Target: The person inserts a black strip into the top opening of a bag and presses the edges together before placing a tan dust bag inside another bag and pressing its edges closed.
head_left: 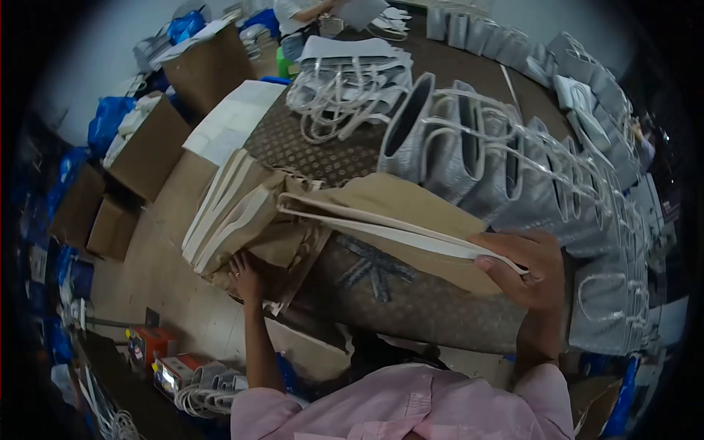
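Right hand (524, 268) pinches cloth (411, 202), likely light, soft, best held by its edge; left hand (246, 279), fingers spread, on pile (253, 209).

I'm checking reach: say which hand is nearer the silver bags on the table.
Right. The right hand is just beside the silver bags; the left hand is well away, at the tan stack.

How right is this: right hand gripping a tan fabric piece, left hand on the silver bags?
You have the left hand wrong: the head view shows it on the pile of tan fabric. The right hand is indeed gripping a tan fabric piece.
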Tool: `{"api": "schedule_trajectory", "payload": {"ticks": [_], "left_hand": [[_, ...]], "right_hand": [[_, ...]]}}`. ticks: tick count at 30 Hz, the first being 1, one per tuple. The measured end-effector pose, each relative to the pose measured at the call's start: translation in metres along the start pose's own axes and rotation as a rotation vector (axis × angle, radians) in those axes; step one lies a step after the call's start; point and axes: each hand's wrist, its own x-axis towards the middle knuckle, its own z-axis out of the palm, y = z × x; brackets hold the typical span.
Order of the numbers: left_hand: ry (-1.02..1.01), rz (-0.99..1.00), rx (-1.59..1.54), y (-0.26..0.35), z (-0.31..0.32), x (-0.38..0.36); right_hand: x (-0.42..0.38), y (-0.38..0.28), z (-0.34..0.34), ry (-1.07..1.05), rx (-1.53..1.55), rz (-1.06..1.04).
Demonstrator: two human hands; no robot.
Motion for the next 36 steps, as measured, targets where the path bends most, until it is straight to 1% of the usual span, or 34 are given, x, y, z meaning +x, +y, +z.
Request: {"api": "schedule_trajectory", "payload": {"ticks": [1,2,3,4,5,6,7,8,9,11,12,13,14,15,17,19,20,22,23,24,25,26,27,29,30,32,33,34,35,36], "left_hand": [[0.008,0.024,0.006,-0.010,0.021,0.016],[0.024,0.097,0.063,-0.027,0.060,0.043],[0.039,0.165,0.120,-0.035,0.080,0.057],[-0.268,0.019,-0.097,-0.006,0.025,0.046],[-0.571,-0.135,-0.315,0.022,-0.034,0.025],[-0.252,-0.115,-0.143,0.030,-0.027,0.013],[-0.109,0.036,-0.341,0.059,-0.076,-0.027],[0.045,0.256,-0.564,0.131,-0.138,-0.079],[0.052,0.302,-0.572,0.164,-0.152,-0.096],[-0.067,0.461,-0.779,0.248,-0.155,-0.212],[-0.146,0.539,-0.877,0.305,-0.166,-0.255],[-0.236,0.617,-0.985,0.339,-0.168,-0.302],[-0.343,0.688,-1.093,0.356,-0.171,-0.325],[-0.466,0.752,-1.207,0.375,-0.171,-0.349],[-0.758,0.886,-1.409,0.421,-0.190,-0.389],[-1.096,0.996,-1.543,0.463,-0.201,-0.438],[-1.259,1.021,-1.599,0.479,-0.208,-0.463],[-1.388,1.132,-1.529,0.505,-0.206,-0.500],[-1.470,1.199,-1.495,0.517,-0.206,-0.517],[-1.505,1.230,-1.476,0.530,-0.212,-0.538],[-1.538,1.332,-1.433,0.541,-0.221,-0.561],[-1.569,1.429,-1.390,0.552,-0.226,-0.583],[-1.602,1.442,-1.371,0.567,-0.226,-0.605],[-1.916,1.585,-1.143,0.596,-0.225,-0.646],[-1.936,1.595,-1.133,0.607,-0.222,-0.663],[-2.086,1.917,-0.895,0.633,-0.214,-0.694],[-2.106,1.925,-0.887,0.645,-0.213,-0.710],[-2.057,2.135,-0.923,0.658,-0.214,-0.726],[-1.992,2.342,-0.958,0.672,-0.212,-0.741],[-2.024,2.338,-0.942,0.687,-0.206,-0.755]], "right_hand": [[-0.018,-0.004,-0.026,0.021,-0.006,0.014],[-0.039,-0.006,-0.049,0.099,-0.080,-0.025],[-0.062,-0.004,-0.069,0.172,-0.154,-0.067],[-0.086,0.002,-0.087,0.176,-0.150,-0.067],[-0.115,0.009,-0.104,0.378,-0.027,0.039],[-0.147,0.016,-0.122,0.592,0.089,0.157],[-0.178,0.021,-0.148,0.831,0.170,0.250],[-0.237,0.020,-0.193,1.128,0.211,0.314],[-0.272,0.025,-0.196,1.138,0.236,0.330],[-0.332,0.034,-0.174,1.249,0.367,0.356],[-0.361,0.037,-0.159,1.294,0.346,0.381],[-0.389,0.042,-0.147,1.245,0.336,0.358],[-0.420,0.047,-0.134,1.190,0.319,0.345],[-0.452,0.048,-0.124,1.129,0.293,0.338],[-0.520,0.030,-0.118,1.009,0.384,0.599],[-0.580,0.017,-0.104,0.948,0.571,0.630],[-0.606,0.004,-0.094,1.012,0.549,0.657],[-0.654,-0.014,-0.077,1.062,0.759,0.591],[-0.683,-0.023,-0.058,1.113,0.798,0.536],[-0.711,-0.029,-0.039,1.156,0.839,0.487],[-0.730,-0.033,-0.028,1.190,0.815,0.492],[-0.745,-0.036,-0.018,1.253,0.755,0.387],[-0.761,-0.036,-0.009,1.308,0.693,0.283],[-0.804,-0.015,0.013,1.461,0.848,-0.118],[-0.805,-0.027,0.010,1.697,0.834,0.163],[-0.811,-0.042,-0.024,1.541,0.876,0.632],[-0.813,-0.040,-0.039,1.486,0.930,0.684],[-0.811,-0.033,-0.054,1.498,0.913,0.694],[-0.785,-0.026,-0.092,1.573,0.882,0.538],[-0.772,-0.015,-0.120,1.649,0.852,0.379]]}}
